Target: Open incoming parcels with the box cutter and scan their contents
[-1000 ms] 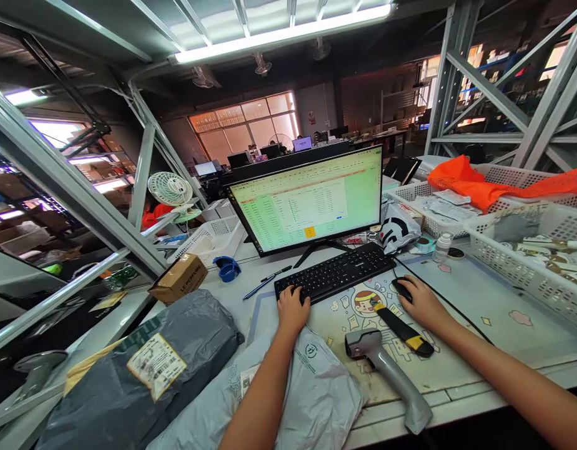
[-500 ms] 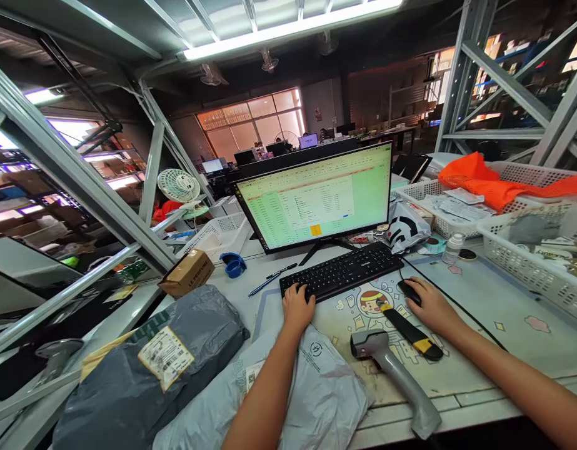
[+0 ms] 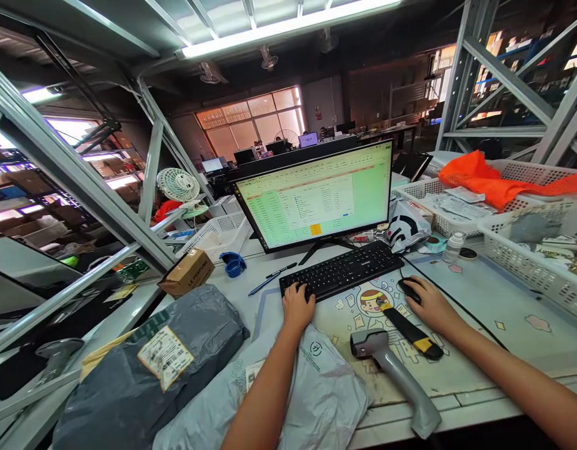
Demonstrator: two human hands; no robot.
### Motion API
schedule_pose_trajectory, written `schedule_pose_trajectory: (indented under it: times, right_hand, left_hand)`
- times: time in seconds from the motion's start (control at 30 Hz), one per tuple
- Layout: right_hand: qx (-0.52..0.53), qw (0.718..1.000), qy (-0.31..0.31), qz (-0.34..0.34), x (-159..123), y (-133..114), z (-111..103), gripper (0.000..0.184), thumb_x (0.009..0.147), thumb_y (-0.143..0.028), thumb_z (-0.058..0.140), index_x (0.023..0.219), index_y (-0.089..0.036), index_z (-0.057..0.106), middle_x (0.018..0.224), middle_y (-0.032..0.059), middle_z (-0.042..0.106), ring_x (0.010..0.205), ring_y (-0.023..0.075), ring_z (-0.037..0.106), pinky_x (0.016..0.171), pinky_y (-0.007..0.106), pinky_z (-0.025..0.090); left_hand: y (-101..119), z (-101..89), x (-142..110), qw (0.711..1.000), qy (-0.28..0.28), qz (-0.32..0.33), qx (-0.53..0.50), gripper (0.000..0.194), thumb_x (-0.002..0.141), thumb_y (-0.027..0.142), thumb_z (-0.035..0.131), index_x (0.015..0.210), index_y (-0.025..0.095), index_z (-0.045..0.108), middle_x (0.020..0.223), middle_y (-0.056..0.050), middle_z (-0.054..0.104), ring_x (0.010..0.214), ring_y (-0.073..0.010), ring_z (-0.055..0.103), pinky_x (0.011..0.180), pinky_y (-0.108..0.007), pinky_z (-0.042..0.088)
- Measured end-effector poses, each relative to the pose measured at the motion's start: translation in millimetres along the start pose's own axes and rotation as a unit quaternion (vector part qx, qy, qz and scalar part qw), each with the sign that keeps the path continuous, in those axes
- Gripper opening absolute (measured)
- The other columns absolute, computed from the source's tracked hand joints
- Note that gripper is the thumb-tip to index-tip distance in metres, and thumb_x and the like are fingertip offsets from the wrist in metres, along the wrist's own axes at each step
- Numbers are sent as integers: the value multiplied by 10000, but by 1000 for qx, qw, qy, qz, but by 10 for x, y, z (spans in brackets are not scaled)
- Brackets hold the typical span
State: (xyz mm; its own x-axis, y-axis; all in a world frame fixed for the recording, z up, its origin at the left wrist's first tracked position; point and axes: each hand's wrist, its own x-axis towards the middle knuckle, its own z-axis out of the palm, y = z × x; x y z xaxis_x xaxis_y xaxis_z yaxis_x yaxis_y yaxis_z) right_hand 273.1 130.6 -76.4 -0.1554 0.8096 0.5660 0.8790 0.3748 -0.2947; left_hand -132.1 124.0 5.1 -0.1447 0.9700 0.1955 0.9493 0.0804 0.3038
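My left hand (image 3: 298, 307) rests on the near left corner of a black keyboard (image 3: 349, 269), its fingers apart on the keys. To the right, my right hand (image 3: 429, 303) is wrapped over a black computer mouse (image 3: 409, 290). The monitor (image 3: 316, 200) behind the keyboard shows a spreadsheet with a white window over it. Between my arms lie a black and yellow utility knife (image 3: 412, 331) and a grey barcode scanner (image 3: 396, 375). My left forearm crosses a light grey mailing bag (image 3: 326, 387); a dark grey parcel (image 3: 152, 362) with a label lies left of it.
A small brown carton (image 3: 187, 275), a blue tape roll (image 3: 233, 264) and pens (image 3: 272, 279) sit left of the keyboard. White plastic baskets (image 3: 527, 262) with packets and orange mesh stand at the right. Metal rack posts (image 3: 82, 169) frame the desk.
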Motion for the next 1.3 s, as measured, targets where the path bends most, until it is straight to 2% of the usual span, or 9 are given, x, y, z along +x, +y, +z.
schedule_pose_trajectory:
  times: [0.33,0.53,0.7,0.97,1.3]
  right_hand:
    - [-12,1000,-2,-8,9,14,14,433,958,-363,509,1296,-148,674,1387,184,592,1249,335,596,1093,506,492]
    - [-32,999,-13,6,-4,-42,-41,478,961,-346,495,1382,-156,616,1412,162,584,1269,333,588,1091,500,496]
    - [-45,999,12,26,-15,-90,-91,476,950,-326,488,1382,-166,608,1416,149,590,1270,328,594,1100,496,494]
    - [-57,998,5,21,-18,-95,-99,438,953,-328,472,1295,-145,675,1386,160,607,1239,329,611,1093,493,501]
    - [-52,998,5,28,-17,-86,-99,439,922,-308,497,1284,-148,687,1384,159,610,1224,326,618,1090,492,502]
  left_hand:
    - [-14,24,7,1000,10,4,-7,476,946,354,569,1387,188,634,1492,-136,523,1410,-323,421,1168,-475,371]
    - [-10,11,4,1000,3,3,-4,488,948,364,557,1399,191,622,1500,-135,518,1420,-320,411,1175,-476,361]
    - [-15,9,3,1000,3,5,-3,487,948,365,543,1394,189,627,1497,-134,519,1423,-324,409,1180,-479,362]
    - [-14,15,13,1000,4,5,-7,479,949,364,553,1390,191,630,1490,-133,523,1416,-325,418,1172,-476,374]
    - [6,-15,3,1000,-2,1,-9,484,954,360,554,1399,185,626,1499,-137,516,1425,-330,407,1175,-477,367]
